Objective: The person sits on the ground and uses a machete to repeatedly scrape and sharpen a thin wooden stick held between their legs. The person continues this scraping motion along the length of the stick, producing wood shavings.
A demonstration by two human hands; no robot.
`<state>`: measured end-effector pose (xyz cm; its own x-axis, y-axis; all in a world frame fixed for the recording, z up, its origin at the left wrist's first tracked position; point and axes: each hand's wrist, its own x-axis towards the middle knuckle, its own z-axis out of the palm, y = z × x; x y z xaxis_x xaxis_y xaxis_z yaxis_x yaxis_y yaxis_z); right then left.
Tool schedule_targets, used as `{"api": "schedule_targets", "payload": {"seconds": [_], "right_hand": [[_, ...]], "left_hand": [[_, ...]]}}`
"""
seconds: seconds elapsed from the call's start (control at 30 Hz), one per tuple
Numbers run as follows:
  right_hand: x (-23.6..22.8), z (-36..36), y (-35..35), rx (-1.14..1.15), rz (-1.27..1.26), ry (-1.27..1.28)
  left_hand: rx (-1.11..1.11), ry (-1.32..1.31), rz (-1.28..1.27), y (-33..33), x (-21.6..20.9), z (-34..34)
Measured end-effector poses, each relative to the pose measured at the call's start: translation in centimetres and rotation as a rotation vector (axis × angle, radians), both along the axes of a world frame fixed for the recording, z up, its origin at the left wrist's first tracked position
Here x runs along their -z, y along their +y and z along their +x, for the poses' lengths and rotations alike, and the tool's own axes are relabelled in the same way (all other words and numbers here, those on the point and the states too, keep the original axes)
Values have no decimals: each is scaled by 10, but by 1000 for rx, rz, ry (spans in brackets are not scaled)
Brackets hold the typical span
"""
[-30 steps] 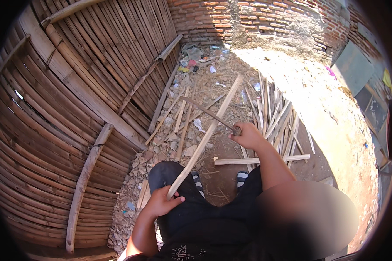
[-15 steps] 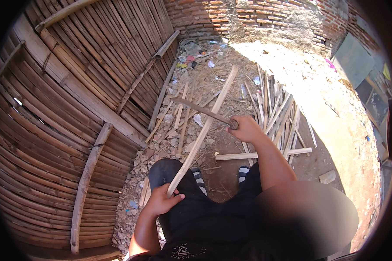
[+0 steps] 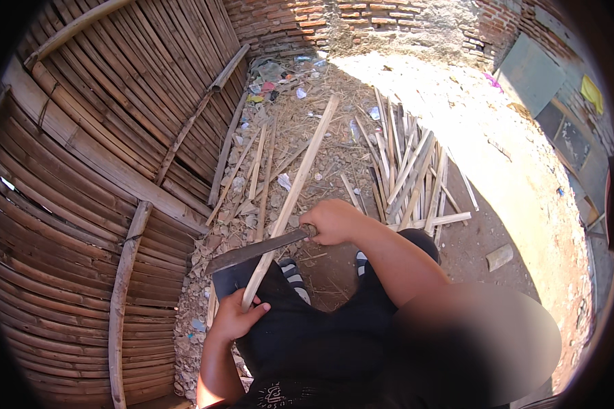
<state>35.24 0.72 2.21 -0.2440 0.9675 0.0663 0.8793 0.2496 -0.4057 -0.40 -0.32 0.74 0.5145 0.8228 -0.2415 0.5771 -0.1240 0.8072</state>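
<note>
A long pale wooden strip (image 3: 299, 178) slants up and away from my left thigh. My left hand (image 3: 237, 316) grips its near end, thumb along the side. In my right hand (image 3: 333, 222) is the handle of a machete (image 3: 256, 251), its broad dark blade reaching leftward across the strip a little beyond my left hand. The blade crosses the strip's near part; whether the edge bites into the wood I cannot tell. Its tip reaches past my left knee.
Beyond my right knee lies a fanned pile of strips (image 3: 416, 167), with one strip (image 3: 438, 220) across its near end. A bamboo wall (image 3: 82, 204) rises on the left, a brick wall (image 3: 389, 31) at the back. Rubble and litter (image 3: 280, 129) cover the ground; a short block (image 3: 499, 257) lies right.
My right hand has drawn the machete nearer along the strip, from its middle to close by my left hand. The view has shifted slightly; my left hand keeps its hold.
</note>
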Motion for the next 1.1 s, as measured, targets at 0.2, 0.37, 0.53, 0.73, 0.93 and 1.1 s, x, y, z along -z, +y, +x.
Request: {"api": "schedule_targets", "payload": {"seconds": [0.2,0.37,0.53,0.73,0.93,1.1], "right_hand": [[-15,56,-5,415,7,202],[-10,81,-8,654,98,309],[1,36,-3,286,32,192],[0,-7,1,-24,-59,-40],[-2,60,-3,399,47,187],[-2,76,-3,622,65,342]], "left_hand": [[-38,-32,-37,-2,4,1],[-26,12,-67,-3,-6,6],[-56,-59,-56,-1,5,3],[-35,-18,-46,-1,-3,2],[-5,-28,-27,0,-3,4],[24,-39,-7,0,-4,4]]}}
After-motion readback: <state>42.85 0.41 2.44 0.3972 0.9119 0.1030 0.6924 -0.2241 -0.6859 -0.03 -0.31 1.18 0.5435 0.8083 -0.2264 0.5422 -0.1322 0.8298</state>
